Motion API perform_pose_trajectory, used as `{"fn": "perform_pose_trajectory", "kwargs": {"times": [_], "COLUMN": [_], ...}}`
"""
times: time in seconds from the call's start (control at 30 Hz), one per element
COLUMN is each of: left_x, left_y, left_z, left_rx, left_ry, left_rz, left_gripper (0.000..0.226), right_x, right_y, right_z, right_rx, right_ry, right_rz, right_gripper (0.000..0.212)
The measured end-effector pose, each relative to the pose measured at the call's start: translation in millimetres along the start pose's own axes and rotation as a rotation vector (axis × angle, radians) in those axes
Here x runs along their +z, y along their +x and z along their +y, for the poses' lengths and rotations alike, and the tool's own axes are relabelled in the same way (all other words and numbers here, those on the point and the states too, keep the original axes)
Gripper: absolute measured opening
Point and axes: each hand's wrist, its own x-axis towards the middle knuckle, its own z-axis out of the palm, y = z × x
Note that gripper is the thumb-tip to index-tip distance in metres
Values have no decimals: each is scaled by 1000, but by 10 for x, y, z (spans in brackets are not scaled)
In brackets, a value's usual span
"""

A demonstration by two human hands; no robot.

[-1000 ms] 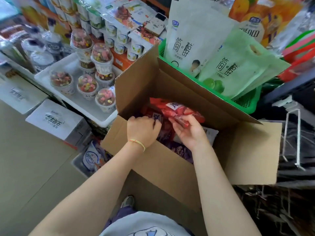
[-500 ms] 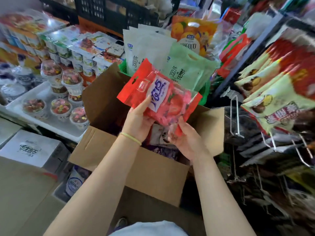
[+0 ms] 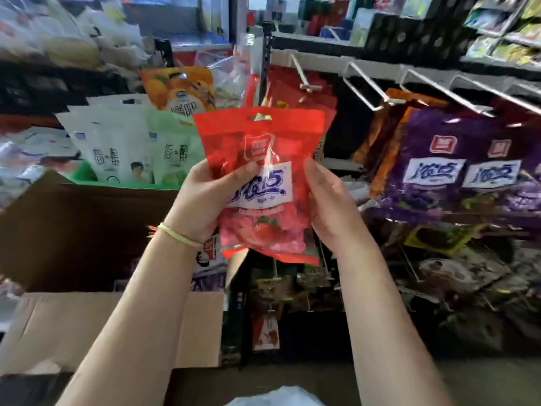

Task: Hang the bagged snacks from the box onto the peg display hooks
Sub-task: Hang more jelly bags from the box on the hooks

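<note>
A: In the head view, what are the hands doing?

B: Both hold up a red snack bag [image 3: 260,183], upright, in front of the peg display. The left hand [image 3: 205,200] grips its left edge, thumb curled across the front near the label. The right hand [image 3: 328,206] clasps the right edge, with its fingers behind the bag.

A: Any writing on it?

B: A small red logo square near the top, then a white label with large blue Chinese characters; motion blur makes them hard to read. A strawberry picture sits below. The hang hole at the top is free of any hook.

A: And the display?

B: White peg hooks [image 3: 363,89] jut from a rail. Purple bags [image 3: 456,171] with the same style of logo and white label hang at right; red bags [image 3: 295,92] hang behind the held one.

A: The box?

B: The cardboard box [image 3: 87,235] stands open at lower left, more packets inside. Behind it, white and green pouches [image 3: 131,148] carry Chinese characters.
</note>
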Motion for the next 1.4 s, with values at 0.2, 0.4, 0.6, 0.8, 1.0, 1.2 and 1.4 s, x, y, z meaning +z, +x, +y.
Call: {"fn": "perform_pose_trajectory", "kwargs": {"times": [0.2,0.4,0.6,0.8,1.0,1.2,1.4], "left_x": [1009,1937,2575,2837,2889,3165,3524], "left_y": [159,231,497,714,790,754,851], "left_z": [-382,-844,-1195,-1266,-1240,-1279,-1325], "left_rx": [-51,-165,-15,360,332,312,396], "left_ry": [107,45,138,409,513,614,812], "left_rz": [-43,-85,55,186,64,-32,-47], "left_gripper": [27,31,32,54,32,36,40], "right_x": [-903,-1662,-2333,-2583,-2750,-2959,-3324], "right_y": [-284,-418,-287,23,64,77,66], "right_z": [-253,-284,-398,-576,-639,-650,-733], "right_rx": [-14,-73,-266,-461,-470,-410,-472], "right_ry": [-79,-105,-264,-349,-397,-323,-399], "right_rz": [162,596,629,695,452,495,630], "right_gripper": [70,36,19,19,41,21,20]}}
